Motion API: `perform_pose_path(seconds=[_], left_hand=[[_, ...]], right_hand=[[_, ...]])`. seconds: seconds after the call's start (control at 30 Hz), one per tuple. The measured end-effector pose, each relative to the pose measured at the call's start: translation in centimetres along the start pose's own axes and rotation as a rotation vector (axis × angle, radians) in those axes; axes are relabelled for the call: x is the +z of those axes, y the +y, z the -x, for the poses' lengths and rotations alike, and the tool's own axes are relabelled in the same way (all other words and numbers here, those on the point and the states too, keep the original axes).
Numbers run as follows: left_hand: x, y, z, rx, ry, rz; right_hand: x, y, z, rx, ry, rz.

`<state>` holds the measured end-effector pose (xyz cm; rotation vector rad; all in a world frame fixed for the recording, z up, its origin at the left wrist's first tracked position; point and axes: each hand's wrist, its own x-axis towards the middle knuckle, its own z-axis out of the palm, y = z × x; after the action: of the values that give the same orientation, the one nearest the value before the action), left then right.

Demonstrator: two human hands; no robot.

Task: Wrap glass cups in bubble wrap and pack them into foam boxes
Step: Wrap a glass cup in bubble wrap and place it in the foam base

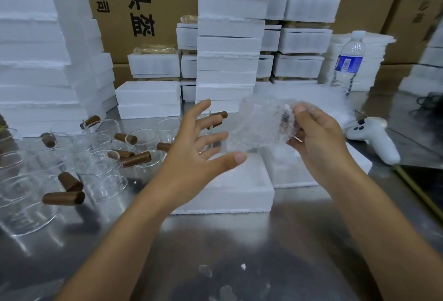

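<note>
The right hand point(316, 133) holds a bundle point(256, 125) of bubble wrap in the air. Its thumb and fingers pinch the gathered end of the wrap. A small dark brown spot shows through the wrap near the thumb, but what is inside I cannot see clearly.

The left hand point(194, 154) is open with the fingers spread wide and holds nothing. It is just beside the left end of the bundle, with the thumb under its lower edge. Whether the thumb touches the wrap, I cannot tell.

The bundle is above a white foam box point(227, 202) that lies on the metal table point(239, 240) between the two arms. A second foam piece point(294, 176) lies touching it on the right.

On the left part of the table stand and lie many glass cups point(100, 164) with brown wooden handles point(136, 159), close together. Behind, there are stacks point(227, 44) of white foam boxes, and behind them brown cartons point(148, 1) with printed characters. On the right stand a water bottle point(347, 63) with a blue label and, nearer, a white controller point(374, 140) on the table.
</note>
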<state>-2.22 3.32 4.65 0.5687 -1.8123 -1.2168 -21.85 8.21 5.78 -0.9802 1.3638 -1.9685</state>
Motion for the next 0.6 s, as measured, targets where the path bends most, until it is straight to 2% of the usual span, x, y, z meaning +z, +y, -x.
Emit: perform_pose_path(seconds=[0.13,0.37,0.5,0.6], left_hand=[[0.1,-0.2,-0.1,0.034,-0.006,-0.076],[1.2,-0.1,0.6,0.104,-0.004,-0.257],[2.0,-0.4,0.9,0.122,-0.001,-0.46],[2.6,-1.0,1.1,0.147,-0.058,-0.623]], right_hand=[[-3.0,-0.5,-1.5,-0.106,0.043,0.167],[-7.1,-0.2,-3.0,-0.187,0.163,0.343],[-6.9,0.1,-2.8,-0.257,-0.024,0.358],[-6.6,0.2,-2.6,-0.213,-0.197,0.358]])
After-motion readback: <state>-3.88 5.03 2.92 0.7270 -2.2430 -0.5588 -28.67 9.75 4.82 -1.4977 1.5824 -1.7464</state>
